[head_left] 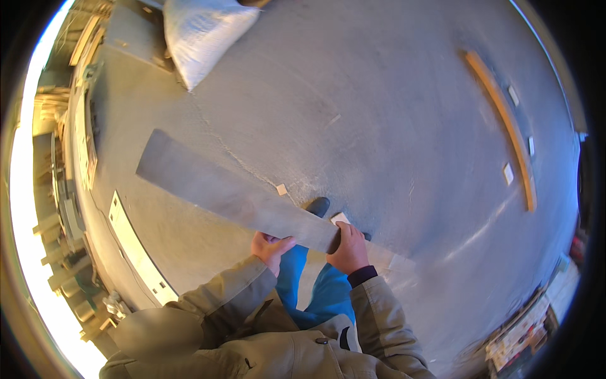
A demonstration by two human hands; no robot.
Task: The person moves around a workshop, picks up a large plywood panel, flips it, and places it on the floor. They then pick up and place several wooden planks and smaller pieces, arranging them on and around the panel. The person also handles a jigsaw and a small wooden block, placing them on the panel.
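Observation:
A long, flat grey-brown board (233,196) is held up in front of my body, slanting from the far left down to my right hand. My left hand (273,250) grips its near edge, with the thumb on top and the other fingers underneath. At the right end, my right hand (349,249) is closed round the board's corner, the thumb along the end. The board's far left end hangs free over the floor. Below it show my blue trousers and a dark shoe (318,206).
Small pale wood pieces (281,189) lie on the grey floor by my feet. A white sack (205,38) stands at the far left. To the right lies a long orange-brown wooden beam (505,126). A pale slotted strip (136,246) is at the left, beside stacked timber.

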